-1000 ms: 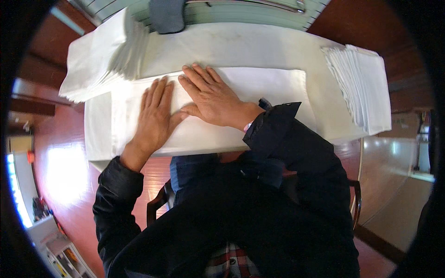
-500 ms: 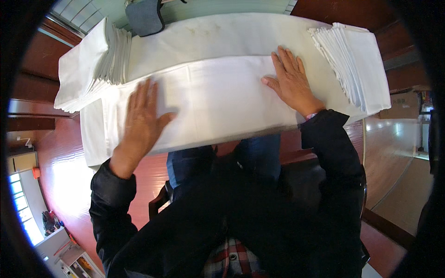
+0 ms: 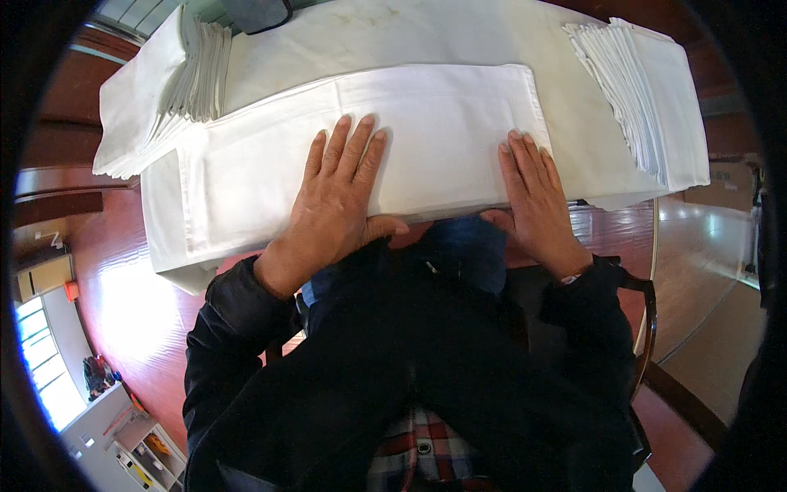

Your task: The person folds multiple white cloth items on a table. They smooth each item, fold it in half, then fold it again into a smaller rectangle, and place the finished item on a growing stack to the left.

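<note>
A folded white cloth [image 3: 434, 123] lies flat in a long strip along the near side of the table, its near edge at the table's edge. My left hand [image 3: 332, 201] rests on it near the middle, palm down with the fingers stretched out and the thumb over the near edge. Toward the cloth's right end, my right hand [image 3: 537, 201] lies flat too, fingers extended and thumb at the near edge. Neither hand grips anything. Under the cloth, a white table cover [image 3: 574, 107] shows on the right and behind.
A stack of folded white cloths [image 3: 147, 98] stands at the table's left end, touching or overlapping the flat cloth's corner. Another stack of folded white cloths [image 3: 656, 98] sits at the right end. Beyond the far edge is a dark grey chair back [image 3: 256, 10]. Reddish flooring [image 3: 131, 287] surrounds the table.
My left hand has slid right, from the cloth's left part to its middle. My right hand has come nearer to me, uncovering the cloth's right end. The view has shifted slightly.
</note>
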The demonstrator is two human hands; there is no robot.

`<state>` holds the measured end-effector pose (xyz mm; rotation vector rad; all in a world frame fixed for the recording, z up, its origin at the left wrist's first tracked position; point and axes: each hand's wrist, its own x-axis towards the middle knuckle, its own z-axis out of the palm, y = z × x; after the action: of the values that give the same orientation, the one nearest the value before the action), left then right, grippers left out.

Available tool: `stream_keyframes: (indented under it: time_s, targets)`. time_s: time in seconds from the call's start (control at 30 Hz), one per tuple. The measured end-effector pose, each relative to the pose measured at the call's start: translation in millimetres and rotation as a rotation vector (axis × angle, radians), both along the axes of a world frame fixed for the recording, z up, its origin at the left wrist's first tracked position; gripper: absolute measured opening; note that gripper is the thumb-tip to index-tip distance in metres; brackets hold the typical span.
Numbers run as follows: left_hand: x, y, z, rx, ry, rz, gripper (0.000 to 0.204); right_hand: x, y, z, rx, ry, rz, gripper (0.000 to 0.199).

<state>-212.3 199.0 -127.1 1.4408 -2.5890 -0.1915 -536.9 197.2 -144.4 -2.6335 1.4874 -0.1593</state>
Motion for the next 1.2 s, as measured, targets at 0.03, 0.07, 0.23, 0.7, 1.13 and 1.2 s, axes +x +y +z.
stream_keyframes:
  time_s: [0.03,0.07,0.23,0.7,1.13,1.2]
  targets:
    - [-3.3,-0.6,-0.4,0.021,0.000,-0.006,0.111,1.1,1.7,1.8,0.017,0.023,-0.012,0.098]
    - [-8.5,-0.6,-0.8,0.015,0.007,-0.022,0.113,5.4,3.3,3.1,-0.057,-0.052,0.028,0.098]
    - [-44.1,2.1,-6.6,0.013,0.014,-0.136,0.109,50.1,6.1,-5.2,-0.066,-0.159,0.197,0.099]
    - [-6.3,-67.0,34.0,0.060,0.050,-0.147,0.081,12.9,-53.2,44.1,-0.052,-0.050,0.081,0.065]
    - [-49.0,-117.1,-20.3,-0.100,0.144,-0.116,0.077,17.9,-134.1,-21.1,-0.250,-0.181,0.001,0.050]
    - [-53.4,-124.3,-12.6,-0.063,0.181,-0.099,0.067,14.8,-142.6,-13.3,-0.214,-0.248,0.012,0.041]
